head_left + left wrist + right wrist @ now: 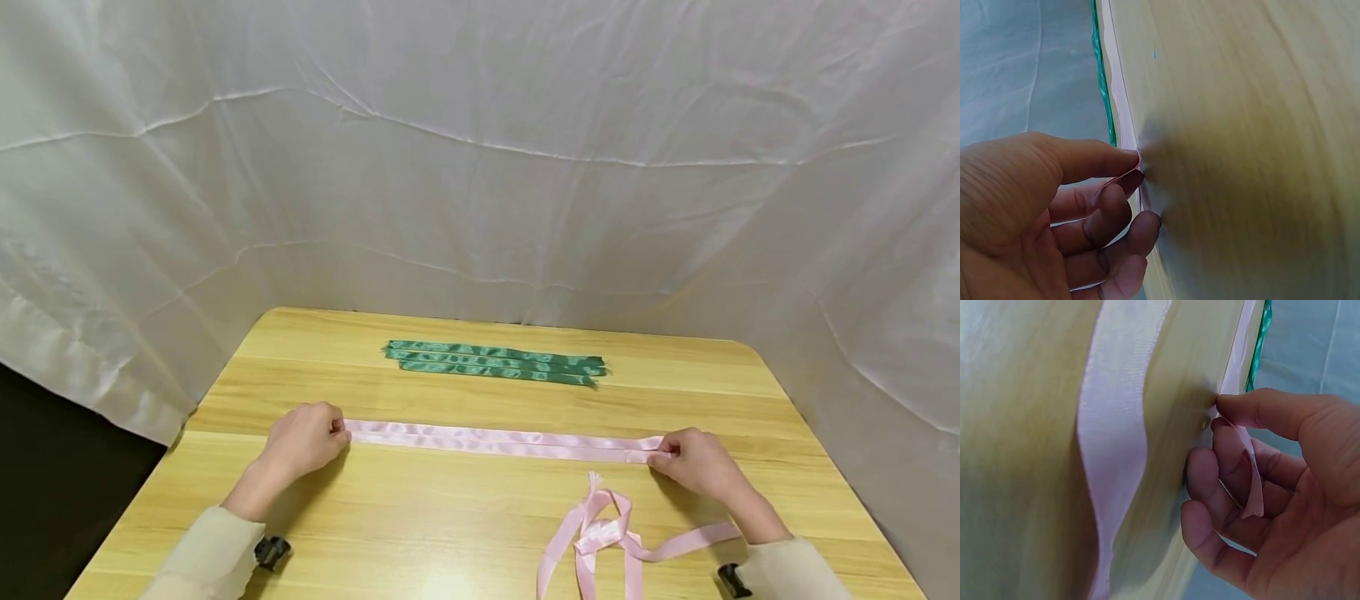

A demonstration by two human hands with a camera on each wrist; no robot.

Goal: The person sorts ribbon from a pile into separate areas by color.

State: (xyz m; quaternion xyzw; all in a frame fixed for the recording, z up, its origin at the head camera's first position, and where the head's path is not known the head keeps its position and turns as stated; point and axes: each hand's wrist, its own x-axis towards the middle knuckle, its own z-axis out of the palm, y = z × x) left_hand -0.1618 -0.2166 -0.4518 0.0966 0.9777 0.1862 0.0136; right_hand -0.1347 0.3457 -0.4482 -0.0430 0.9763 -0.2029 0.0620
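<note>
Two pink ribbons lie side by side across the middle of the table, running nearly straight between the hands. At their left end, my left hand pinches a ribbon between thumb and index finger; a short tail shows inside the curled fingers in the left wrist view. My right hand pinches the right end the same way, and a loose ribbon tip hangs into the palm in the right wrist view. Both hands are low over the wood. A loose tangle of pink ribbon lies nearer me, left of the right forearm.
Several green ribbon strips lie in parallel farther back on the wooden table. A pale cloth curtain stands behind the table's back edge and along its sides. Dark wrist mounts sit at both sleeves.
</note>
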